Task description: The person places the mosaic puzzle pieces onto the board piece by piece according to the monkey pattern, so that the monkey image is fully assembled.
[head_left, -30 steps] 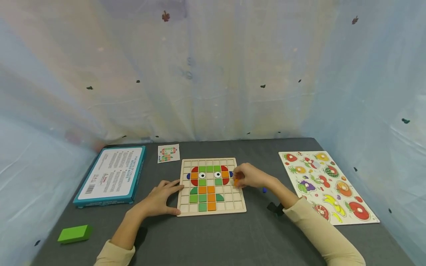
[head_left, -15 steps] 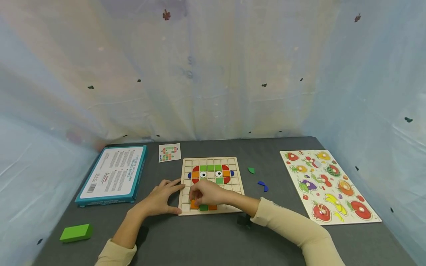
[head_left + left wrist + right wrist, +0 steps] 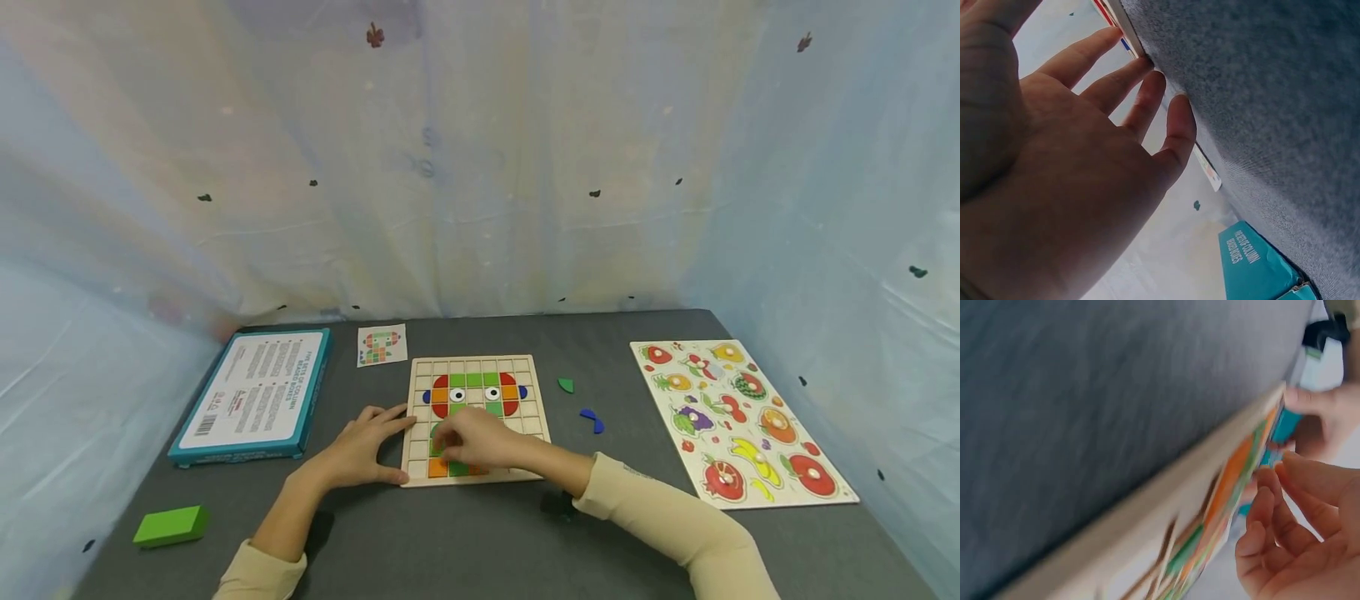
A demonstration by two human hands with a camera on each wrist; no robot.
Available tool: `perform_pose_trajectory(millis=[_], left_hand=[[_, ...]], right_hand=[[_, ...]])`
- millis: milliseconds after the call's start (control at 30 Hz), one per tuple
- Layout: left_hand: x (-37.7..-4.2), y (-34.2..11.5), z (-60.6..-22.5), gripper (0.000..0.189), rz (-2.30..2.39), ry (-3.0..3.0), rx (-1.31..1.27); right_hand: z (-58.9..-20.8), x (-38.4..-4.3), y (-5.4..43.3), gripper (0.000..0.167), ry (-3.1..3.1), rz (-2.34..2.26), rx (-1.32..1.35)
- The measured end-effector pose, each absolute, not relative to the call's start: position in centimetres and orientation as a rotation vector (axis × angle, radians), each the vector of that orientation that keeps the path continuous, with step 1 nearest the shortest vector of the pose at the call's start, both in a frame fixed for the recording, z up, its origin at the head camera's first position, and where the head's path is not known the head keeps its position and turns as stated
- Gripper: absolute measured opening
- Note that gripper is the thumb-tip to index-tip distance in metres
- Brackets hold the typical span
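Note:
A wooden grid board lies on the dark table, with coloured tiles forming a figure with two round eyes. My left hand rests at the board's left edge, its spread fingers touching the rim. Over the lower left of the grid is my right hand, just above an orange tile in the bottom row. Its fingers are loosely bent, and no tile shows between them. That hand covers part of the figure. Right of the board lie a loose green quarter-round piece and two blue pieces.
A pattern card lies behind the board. To the left are a teal-edged box and a green block. On the right lies a fruit puzzle board. A pale sheet hangs behind the table.
My right hand has moved from the board's right edge to its lower left. The orange tile it held is in the bottom row. My left hand has stayed put.

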State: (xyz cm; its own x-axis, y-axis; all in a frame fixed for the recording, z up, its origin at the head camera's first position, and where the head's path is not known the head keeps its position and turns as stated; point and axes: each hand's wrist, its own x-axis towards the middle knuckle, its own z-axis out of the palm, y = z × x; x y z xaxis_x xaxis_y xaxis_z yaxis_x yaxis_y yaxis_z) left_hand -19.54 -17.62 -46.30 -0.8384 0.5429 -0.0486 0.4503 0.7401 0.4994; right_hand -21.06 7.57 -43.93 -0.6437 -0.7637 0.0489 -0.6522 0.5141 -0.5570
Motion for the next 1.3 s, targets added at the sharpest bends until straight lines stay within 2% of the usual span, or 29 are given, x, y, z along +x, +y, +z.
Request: perform_pose_trajectory(millis=[133, 300, 433, 533, 733, 1000, 1200, 1300], left_hand=[[-19.5, -17.6, -46.3, 0.089, 0.708, 2.752, 0.784], [-19.4, -17.5, -46.2, 0.090, 0.707, 2.753, 0.777], [-19.4, -17.6, -46.2, 0.091, 0.698, 2.753, 0.774], [-19.4, -17.6, -46.2, 0.091, 0.692, 2.750, 0.772], [-19.4, -17.6, -46.0, 0.091, 0.702, 2.751, 0.768], [-19.5, -17.6, -46.3, 0.090, 0.691, 2.758, 0.791], [-19.5, -17.5, -46.3, 0.091, 0.692, 2.761, 0.799], [-19.6, -17.5, -46.4, 0.091, 0.689, 2.758, 0.797]], right_hand=[[-43.5, -23.0, 10.7, 0.009, 2.697, -0.929, -1.067], [-43.5, -26.7, 17.0, 0.009, 3.001, -0.832, -0.656], [-43.6, -28.8, 22.0, 0.021, 2.989, -0.640, -0.375], [-43.6, -29.4, 24.5, 0.026, 2.880, -0.595, -0.365], [-43.8, -29.4, 25.7, 0.015, 2.774, -0.689, -0.466], [-44.1, -28.6, 24.7, 0.013, 2.771, -0.750, -0.489], [-44.4, -28.2, 23.0, 0.009, 2.792, -0.959, -0.548], [-44.7, -27.6, 21.1, 0.014, 2.846, -1.060, -0.605]])
